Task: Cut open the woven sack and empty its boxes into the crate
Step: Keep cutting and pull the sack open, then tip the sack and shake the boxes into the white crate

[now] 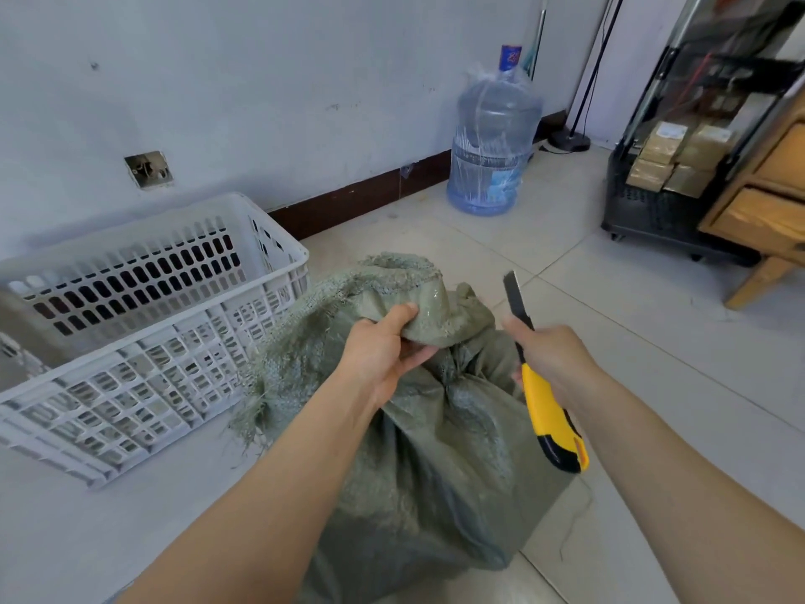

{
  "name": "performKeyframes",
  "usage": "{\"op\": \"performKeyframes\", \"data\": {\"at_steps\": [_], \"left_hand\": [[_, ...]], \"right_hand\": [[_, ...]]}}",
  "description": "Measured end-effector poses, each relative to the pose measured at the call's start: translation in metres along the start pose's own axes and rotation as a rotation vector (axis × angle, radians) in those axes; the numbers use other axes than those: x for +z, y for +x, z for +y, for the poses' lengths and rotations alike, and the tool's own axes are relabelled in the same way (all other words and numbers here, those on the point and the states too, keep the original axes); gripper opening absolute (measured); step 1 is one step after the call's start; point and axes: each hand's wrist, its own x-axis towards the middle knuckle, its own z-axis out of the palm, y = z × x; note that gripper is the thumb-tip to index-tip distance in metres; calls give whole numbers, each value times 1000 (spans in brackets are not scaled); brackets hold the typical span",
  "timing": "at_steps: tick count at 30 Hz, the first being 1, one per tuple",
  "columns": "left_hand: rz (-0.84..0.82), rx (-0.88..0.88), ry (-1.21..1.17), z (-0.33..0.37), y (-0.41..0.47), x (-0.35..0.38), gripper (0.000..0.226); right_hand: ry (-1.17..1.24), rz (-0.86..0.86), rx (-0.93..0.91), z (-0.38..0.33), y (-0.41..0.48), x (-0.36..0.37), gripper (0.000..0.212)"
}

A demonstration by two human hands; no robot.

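Note:
A grey-green woven sack stands on the tiled floor in front of me, its neck tied shut and its frayed top flap hanging to the left. My left hand grips the bunched top of the sack above the knot. My right hand holds a yellow and black utility knife with its blade out, pointing up and away, just right of the sack's neck. A white slatted plastic crate sits on the floor to the left of the sack, apparently with nothing inside. No boxes from the sack are visible.
A large blue water bottle stands by the wall behind. At the right stand a black wheeled cart with brown boxes and a wooden cabinet. A wall with a dark skirting board runs behind the crate.

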Motion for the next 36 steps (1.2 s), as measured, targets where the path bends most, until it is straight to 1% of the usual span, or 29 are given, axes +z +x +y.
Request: {"op": "performKeyframes", "data": {"at_steps": [2,5,6,8,9,10,12,13,14,15,16,17,18,19,20,21,22,23,25,27,28,29,30,31,32,33,34,35,36], "left_hand": [[0,12,36,0,0,1,17],[10,14,127,-5,-1,8,34],[16,12,146,-7,-1,9,39],[21,21,172,-8,-1,11,46],[19,28,185,-7,-1,12,47],[14,36,205,-7,-1,13,46],[-6,45,257,-3,-4,14,43],[-21,46,285,-1,-6,14,40],[-44,45,312,3,-9,14,36],[-72,44,334,8,-12,14,31],[-92,46,351,14,-15,14,29],[-106,51,366,20,-18,13,27],[-112,59,384,27,-21,13,25],[-110,72,394,34,-24,13,23],[-94,92,397,41,-26,13,21],[-64,116,403,49,-28,12,18],[-18,143,424,58,-30,10,14],[48,175,483,66,-31,8,14],[232,251,749,84,-32,2,32],[468,358,1118,100,-34,-3,49],[580,431,1286,108,-33,-5,54],[628,502,1381,113,-30,-6,63],[576,569,1420,119,-27,-7,76],[443,620,1434,128,-24,-6,86],[277,638,1420,133,-20,-4,87],[117,631,1380,140,-18,1,77],[-13,613,1293,149,-17,4,57],[-98,592,1180,159,-17,8,34],[-133,599,1064,169,-19,12,17]], "right_hand": [[-152,27,137,41,12,-11,40],[-408,-80,354,99,16,-27,28],[-540,-122,400,110,15,-31,31],[-770,-182,407,113,14,-37,38],[-818,-167,346,105,14,-37,40],[-774,-142,277,94,17,-34,43],[-438,-46,85,60,19,-26,50],[-291,-19,-26,41,17,-22,52],[-200,-28,-123,19,12,-17,53],[-164,-69,-237,-2,9,-13,56],[-156,-138,-325,-21,6,-8,64],[-165,-254,-375,-36,3,-3,77],[-182,-396,-346,-47,2,2,88],[-220,-528,-306,-58,-1,8,90],[-291,-609,-301,-63,-2,13,79],[-412,-611,-336,-66,-3,19,58],[-506,-539,-404,-68,-5,24,32],[-503,-440,-454,-72,-7,27,16],[-333,-202,-541,-83,-9,29,19],[-69,3,-626,-102,-9,24,18],[30,49,-665,-116,-12,21,21],[102,55,-699,-129,-15,18,26],[156,29,-743,-142,-19,17,30],[190,-25,-786,-157,-23,17,34],[198,-69,-822,-168,-26,18,38],[205,-90,-843,-178,-29,17,40],[219,-77,-859,-187,-28,16,40],[239,-33,-862,-194,-26,15,38],[253,44,-857,-199,-20,13,34]]}}
